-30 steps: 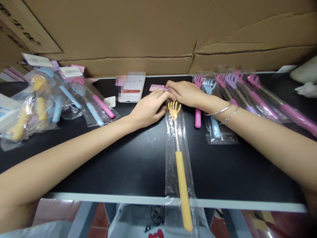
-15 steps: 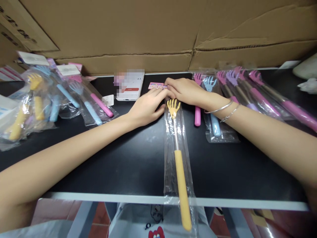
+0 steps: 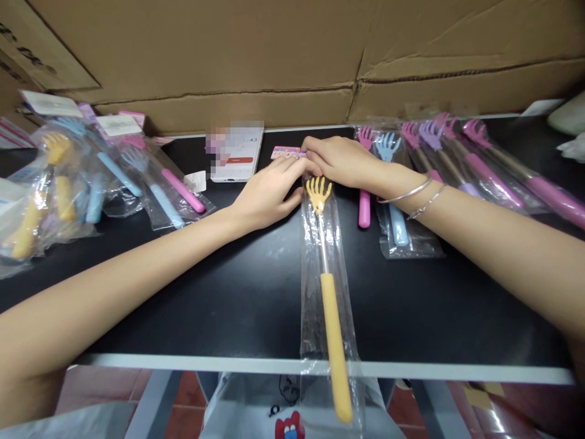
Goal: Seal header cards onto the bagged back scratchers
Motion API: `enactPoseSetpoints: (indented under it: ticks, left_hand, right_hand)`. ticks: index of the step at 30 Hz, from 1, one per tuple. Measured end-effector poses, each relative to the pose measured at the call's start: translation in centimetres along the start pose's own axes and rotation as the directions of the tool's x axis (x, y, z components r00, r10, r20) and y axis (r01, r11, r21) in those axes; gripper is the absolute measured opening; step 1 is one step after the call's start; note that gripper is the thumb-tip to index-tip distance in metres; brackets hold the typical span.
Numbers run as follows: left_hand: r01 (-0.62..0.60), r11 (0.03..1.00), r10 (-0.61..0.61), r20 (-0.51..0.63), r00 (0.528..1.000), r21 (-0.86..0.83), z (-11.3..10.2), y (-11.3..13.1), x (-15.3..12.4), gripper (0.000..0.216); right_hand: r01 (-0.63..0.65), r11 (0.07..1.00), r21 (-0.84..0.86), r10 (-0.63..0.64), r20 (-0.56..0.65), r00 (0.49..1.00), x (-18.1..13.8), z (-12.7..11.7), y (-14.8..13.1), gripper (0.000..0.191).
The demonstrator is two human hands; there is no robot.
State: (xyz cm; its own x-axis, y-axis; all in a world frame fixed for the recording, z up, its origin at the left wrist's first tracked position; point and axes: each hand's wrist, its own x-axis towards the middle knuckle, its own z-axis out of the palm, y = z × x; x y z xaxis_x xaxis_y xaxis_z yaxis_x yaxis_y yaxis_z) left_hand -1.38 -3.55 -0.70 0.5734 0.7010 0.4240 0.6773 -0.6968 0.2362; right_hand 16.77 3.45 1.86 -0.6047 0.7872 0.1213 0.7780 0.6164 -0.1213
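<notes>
A yellow back scratcher [image 3: 333, 329] with a hand-shaped head lies inside a clear plastic bag [image 3: 311, 292], its handle reaching past the table's front edge. My left hand [image 3: 272, 192] and my right hand [image 3: 340, 160] meet at the bag's top end, closed with fingertips together, covering that end. A small pink printed card [image 3: 284, 152] sticks out beyond the fingers, partly hidden. Near my right hand lie a pink back scratcher [image 3: 364, 207] and a bagged blue one [image 3: 398, 225], both partly under my forearm.
Bagged back scratchers with header cards [image 3: 119, 125] are piled at the left. A phone [image 3: 242, 152] lies behind my left hand. Several pink and purple back scratchers [image 3: 493, 180] lie at the right. Cardboard [image 3: 228, 55] stands along the back of the black table [image 3: 205, 292].
The view has shifted slightly. My hands stay together at the bag's top end, with the yellow back scratcher in the same place.
</notes>
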Motion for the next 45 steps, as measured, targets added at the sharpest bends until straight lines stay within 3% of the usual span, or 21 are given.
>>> enactPoseSetpoints:
  ticks: [26, 45]
  left_hand:
    - [-0.004, 1.0, 0.004, -0.017, 1.0, 0.02, 0.17, -0.2, -0.08, 0.039]
    - [0.01, 1.0, -0.01, 0.021, 1.0, 0.026, 0.19, -0.33, -0.07, 0.046]
  right_hand:
    - [-0.012, 0.999, 0.037, 0.011, 0.009, 1.0, 0.03, -0.07, -0.09, 0.037]
    - [-0.003, 0.999, -0.045, 0.004, 0.019, 1.0, -0.29, -0.36, -0.27, 0.04]
